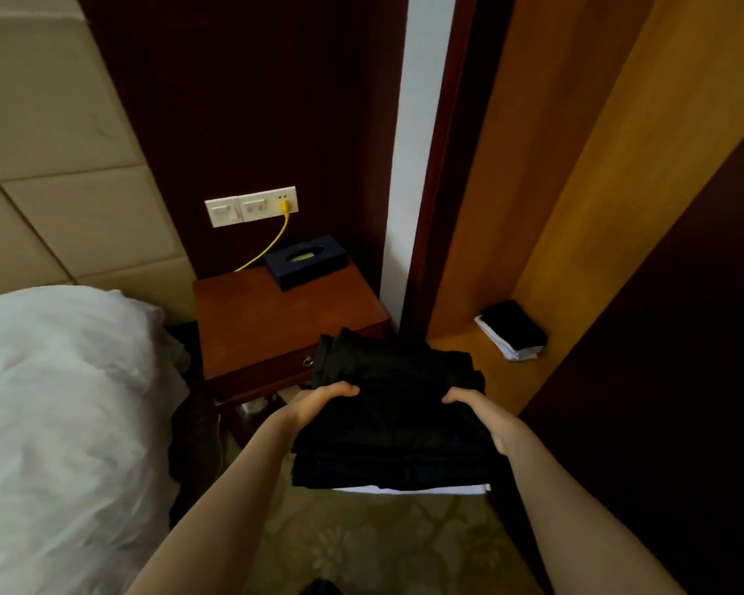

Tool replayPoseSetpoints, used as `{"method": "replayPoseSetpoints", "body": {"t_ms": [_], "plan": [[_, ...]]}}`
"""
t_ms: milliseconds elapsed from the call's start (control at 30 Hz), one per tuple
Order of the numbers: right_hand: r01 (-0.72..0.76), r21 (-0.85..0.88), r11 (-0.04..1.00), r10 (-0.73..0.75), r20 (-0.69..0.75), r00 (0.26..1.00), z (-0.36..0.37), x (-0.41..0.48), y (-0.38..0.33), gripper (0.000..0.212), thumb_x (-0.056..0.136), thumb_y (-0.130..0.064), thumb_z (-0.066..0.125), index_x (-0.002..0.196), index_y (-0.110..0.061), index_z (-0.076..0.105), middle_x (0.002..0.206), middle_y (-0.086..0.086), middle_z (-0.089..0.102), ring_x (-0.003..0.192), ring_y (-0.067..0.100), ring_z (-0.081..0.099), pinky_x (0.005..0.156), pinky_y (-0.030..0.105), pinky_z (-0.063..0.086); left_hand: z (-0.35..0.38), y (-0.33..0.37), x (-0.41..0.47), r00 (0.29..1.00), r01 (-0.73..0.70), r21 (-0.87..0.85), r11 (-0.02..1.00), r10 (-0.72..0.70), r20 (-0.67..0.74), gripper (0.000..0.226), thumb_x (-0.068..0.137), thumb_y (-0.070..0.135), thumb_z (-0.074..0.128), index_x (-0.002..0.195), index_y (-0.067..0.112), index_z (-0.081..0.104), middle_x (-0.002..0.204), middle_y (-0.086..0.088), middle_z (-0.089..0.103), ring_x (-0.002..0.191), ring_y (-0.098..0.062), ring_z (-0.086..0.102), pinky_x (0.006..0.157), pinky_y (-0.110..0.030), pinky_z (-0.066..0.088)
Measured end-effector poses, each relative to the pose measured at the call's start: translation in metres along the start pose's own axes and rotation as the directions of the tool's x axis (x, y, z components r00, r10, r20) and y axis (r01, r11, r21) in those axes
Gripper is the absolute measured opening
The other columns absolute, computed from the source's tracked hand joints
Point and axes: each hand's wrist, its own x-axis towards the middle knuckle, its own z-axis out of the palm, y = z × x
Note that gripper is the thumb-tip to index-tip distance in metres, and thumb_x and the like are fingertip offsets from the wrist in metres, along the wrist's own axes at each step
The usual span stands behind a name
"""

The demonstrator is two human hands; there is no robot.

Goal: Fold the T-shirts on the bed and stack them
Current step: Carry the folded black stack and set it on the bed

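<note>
Gripping a stack of folded T-shirts (pixel 394 427), left hand (pixel 318 403) and right hand (pixel 484 416) curl over its sides.

Narrow carpet strip (pixel 383 547) between bed (pixel 52 401) and dark panel (pixel 662 380), nightstand (pixel 276 319) ahead, tissue box (pixel 306 261) at its back, shelf (pixel 482 371) seemingly partly free

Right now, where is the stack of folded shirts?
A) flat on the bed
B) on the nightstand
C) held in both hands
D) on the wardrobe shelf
C: the left hand and right hand grip the stack of folded shirts at its two sides.
</note>
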Motion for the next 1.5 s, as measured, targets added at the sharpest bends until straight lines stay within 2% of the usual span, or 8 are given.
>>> {"method": "replayPoseSetpoints", "body": {"t_ms": [100, 267, 400, 567, 700, 900, 1267, 1500], "plan": [[-0.015, 0.021, 1.000, 0.015, -0.014, 1.000, -0.007, 0.012, -0.016, 0.080, 0.044, -0.036, 0.081, 0.118, -0.011, 0.060, 0.109, 0.014, 0.067, 0.098, 0.032, 0.065, 0.091, 0.043, 0.051, 0.001, 0.022, 0.027, 1.000, -0.006, 0.017, 1.000, 0.006, 0.012, 0.112, 0.040, 0.063, 0.076, 0.135, 0.013, 0.045, 0.129, -0.010, 0.053, 0.112, -0.028, 0.055, 0.103, -0.042, 0.040], [-0.045, 0.059, 0.997, 0.047, -0.040, 0.998, -0.019, 0.048, -0.044, 0.074, 0.049, -0.036, 0.078, 0.116, -0.011, 0.060, 0.109, 0.014, 0.066, 0.099, 0.032, 0.064, 0.090, 0.041, 0.051, 0.005, 0.070, 0.074, 0.999, -0.016, 0.089, 0.996, 0.013, 0.034, 0.085, 0.074, 0.053, 0.067, 0.142, 0.013, 0.036, 0.147, -0.010, 0.036, 0.125, -0.029, 0.043, 0.107, -0.037, 0.031], [-0.055, 0.091, 0.994, 0.061, -0.064, 0.996, -0.027, 0.082, -0.074, 0.064, 0.057, -0.037, 0.075, 0.115, -0.012, 0.061, 0.110, 0.013, 0.065, 0.099, 0.031, 0.062, 0.081, 0.038, 0.051, -0.002, 0.115, 0.123, 0.995, -0.032, 0.161, 0.986, 0.015, 0.103, 0.120, 0.032, 0.067, 0.073, 0.137, 0.015, 0.043, 0.139, -0.011, 0.047, 0.121, -0.029, 0.049, 0.105, -0.040, 0.037], [-0.082, 0.180, 0.980, 0.104, -0.117, 0.988, -0.036, 0.122, -0.108, 0.063, 0.064, -0.037, 0.074, 0.118, -0.009, 0.059, 0.112, 0.014, 0.063, 0.099, 0.032, 0.061, 0.079, 0.037, 0.050, -0.007, 0.174, 0.175, 0.988, 0.005, 0.265, 0.964, -0.047, 0.150, 0.117, 0.046, 0.063, 0.071, 0.143, 0.011, 0.032, 0.145, -0.012, 0.039, 0.129, -0.030, 0.041, 0.104, -0.035, 0.033], [-0.080, 0.260, 0.962, 0.119, -0.138, 0.983, -0.038, 0.142, -0.127, 0.061, 0.059, -0.041, 0.072, 0.112, -0.011, 0.061, 0.112, 0.014, 0.062, 0.104, 0.032, 0.059, 0.096, 0.041, 0.045, -0.009, 0.215, 0.221, 0.978, -0.020, 0.325, 0.946, -0.048, 0.201, 0.124, 0.037, 0.066, 0.072, 0.143, 0.014, 0.034, 0.144, -0.011, 0.040, 0.128, -0.030, 0.043, 0.110, -0.043, 0.032], [-0.064, 0.387, 0.920, 0.146, -0.186, 0.972, -0.054, 0.169, -0.140, 0.016, 0.086, -0.027, 0.060, 0.089, -0.011, 0.060, 0.090, 0.011, 0.061, 0.081, 0.025, 0.058, 0.076, 0.032, 0.043, 0.004, 0.246, 0.283, 0.962, -0.011, 0.345, 0.938, -0.084, 0.259, 0.092, 0.054, 0.056, 0.080, 0.131, 0.014, 0.050, 0.126, -0.009, 0.058, 0.108, -0.027, 0.060, 0.104, -0.045, 0.042], [-0.086, 0.473, 0.877, 0.231, -0.258, 0.938, -0.115, 0.242, -0.165, 0.027, 0.083, -0.027, 0.062, 0.104, -0.009, 0.060, 0.099, 0.012, 0.062, 0.087, 0.027, 0.060, 0.076, 0.033, 0.047, 0.072, 0.302, 0.376, 0.953, 0.021, 0.310, 0.951, -0.112, 0.281, 0.043, 0.078, 0.029, 0.073, 0.111, 0.009, 0.054, 0.087, -0.005, 0.060, 0.084, -0.025, 0.060, 0.086, -0.034, 0.043], [-0.090, 0.505, 0.858, 0.242, -0.243, 0.940, -0.157, 0.319, -0.161, 0.043, 0.084, -0.031, 0.063, 0.121, -0.010, 0.057, 0.114, 0.015, 0.061, 0.099, 0.030, 0.059, 0.071, 0.033, 0.048, 0.108, 0.312, 0.462, 0.955, -0.015, 0.342, 0.940, -0.088, 0.282, 0.068, 0.062, 0.037, 0.082, 0.119, 0.011, 0.056, 0.103, -0.008, 0.064, 0.093, -0.026, 0.062, 0.088, -0.035, 0.045]]}}
